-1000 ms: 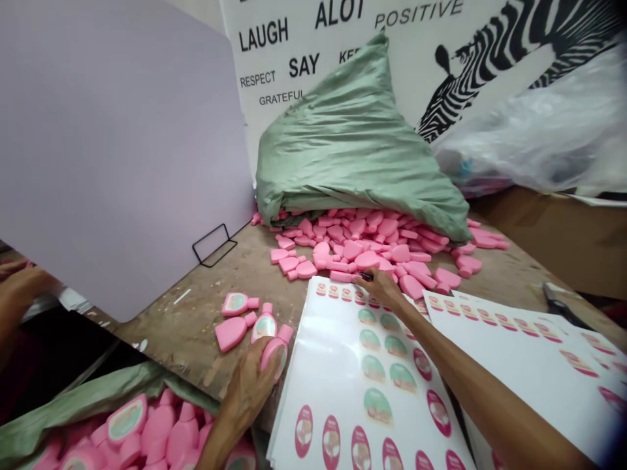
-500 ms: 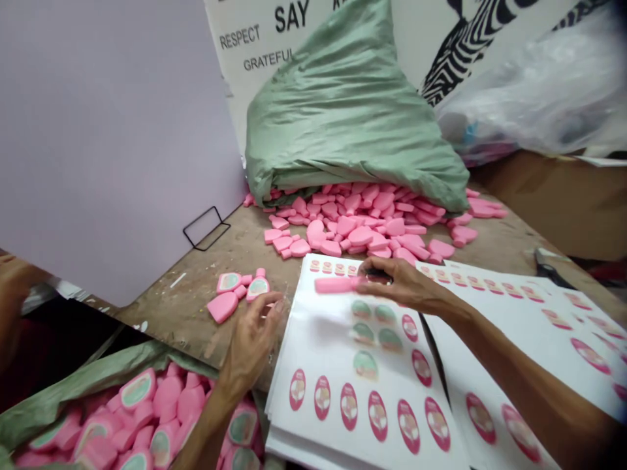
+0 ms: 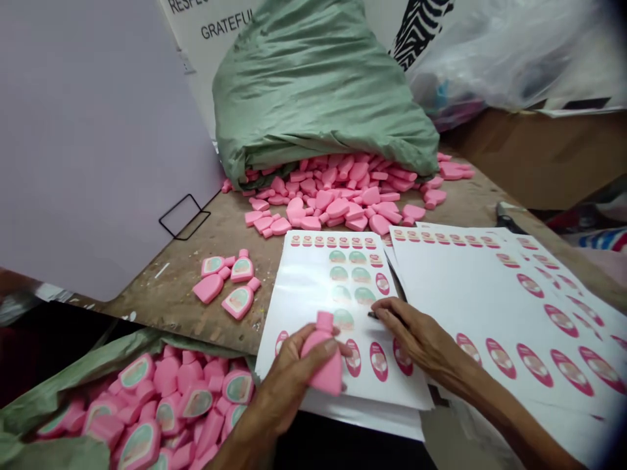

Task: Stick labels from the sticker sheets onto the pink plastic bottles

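On the white wall (image 3: 203, 59) you can read "GRATEFUL" (image 3: 226, 24) in black capitals, its end meeting the green bag (image 3: 323, 91); above it, your view cuts "RESPEC" (image 3: 189, 5) short; the print on the sticker sheets (image 3: 304, 287) before you and the labels (image 3: 238, 299) on the pink bottles (image 3: 246, 309) is too small to read
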The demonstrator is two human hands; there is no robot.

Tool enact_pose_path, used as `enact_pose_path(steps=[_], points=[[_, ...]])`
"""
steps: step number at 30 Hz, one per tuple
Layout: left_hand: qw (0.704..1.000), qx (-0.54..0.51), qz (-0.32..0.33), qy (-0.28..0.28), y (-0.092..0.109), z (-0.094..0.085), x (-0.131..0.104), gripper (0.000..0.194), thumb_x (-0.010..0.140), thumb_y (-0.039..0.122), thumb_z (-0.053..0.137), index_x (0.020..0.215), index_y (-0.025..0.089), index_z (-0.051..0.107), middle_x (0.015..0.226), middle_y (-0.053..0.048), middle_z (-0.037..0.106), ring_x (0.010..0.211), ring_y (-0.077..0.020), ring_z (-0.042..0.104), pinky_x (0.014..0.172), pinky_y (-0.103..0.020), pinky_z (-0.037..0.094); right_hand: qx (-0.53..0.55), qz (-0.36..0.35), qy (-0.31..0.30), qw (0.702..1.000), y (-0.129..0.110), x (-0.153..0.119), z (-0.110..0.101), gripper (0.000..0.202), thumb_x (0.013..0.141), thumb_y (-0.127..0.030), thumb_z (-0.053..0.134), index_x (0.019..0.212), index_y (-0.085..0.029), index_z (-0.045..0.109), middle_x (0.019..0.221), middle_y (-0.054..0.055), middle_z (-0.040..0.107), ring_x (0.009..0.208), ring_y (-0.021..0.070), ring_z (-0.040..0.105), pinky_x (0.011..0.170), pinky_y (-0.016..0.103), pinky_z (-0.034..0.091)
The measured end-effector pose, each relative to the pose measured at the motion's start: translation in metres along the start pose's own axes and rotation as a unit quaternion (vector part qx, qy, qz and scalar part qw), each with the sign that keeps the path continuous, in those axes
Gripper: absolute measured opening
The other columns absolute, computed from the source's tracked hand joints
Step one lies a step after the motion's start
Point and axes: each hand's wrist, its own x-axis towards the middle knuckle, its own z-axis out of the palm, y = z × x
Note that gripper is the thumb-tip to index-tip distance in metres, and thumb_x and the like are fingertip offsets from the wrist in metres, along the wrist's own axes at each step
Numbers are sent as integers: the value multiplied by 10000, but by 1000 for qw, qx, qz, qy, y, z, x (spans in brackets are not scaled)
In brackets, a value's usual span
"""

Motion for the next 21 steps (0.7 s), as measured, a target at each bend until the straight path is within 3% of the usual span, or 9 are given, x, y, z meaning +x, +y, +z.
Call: enact_pose_path(steps=[5, 8, 12, 15, 21], points=[[999, -27, -3, 18, 10, -1, 11, 343, 798, 273, 612, 1096, 124, 528, 971, -139, 669, 764, -196, 661, 662, -298, 529, -146, -46, 141, 978, 1, 4, 29, 205, 896, -372, 448, 838, -210, 559, 785, 38, 637, 738, 194, 555, 693, 335, 400], [997, 49, 43, 50, 5, -3, 18, 389, 778, 326, 639, 1102, 137, 535, 971, -124, 667, 677, -168, 642, 594, -268, 514, -216, -93, 188, 954, -3, 6, 39, 176, 896, -326, 466, 876, -189, 575, 803, 46, 642, 752, 198, 542, 698, 337, 357], [974, 175, 95, 107, -1, -3, 25, 356, 778, 414, 627, 1001, 138, 594, 875, -72, 662, 537, -96, 551, 483, -195, 444, -263, -119, 209, 935, -5, 5, 46, 161, 900, -295, 475, 874, -182, 587, 791, 51, 641, 745, 190, 531, 685, 324, 316], [968, 201, 100, 111, -3, -3, 29, 399, 799, 473, 579, 1018, 140, 590, 726, -34, 616, 545, -127, 566, 504, -223, 477, -286, -119, 218, 926, -5, 3, 49, 158, 900, -283, 474, 856, -186, 592, 762, 51, 630, 739, 190, 517, 686, 325, 300], [968, 193, 102, 126, -9, -6, 30, 467, 766, 484, 607, 1080, 139, 597, 761, -58, 647, 687, -211, 658, 612, -277, 527, -269, -118, 203, 934, -5, 6, 47, 150, 888, -264, 475, 821, -195, 590, 739, 42, 626, 716, 180, 507, 691, 326, 294]])
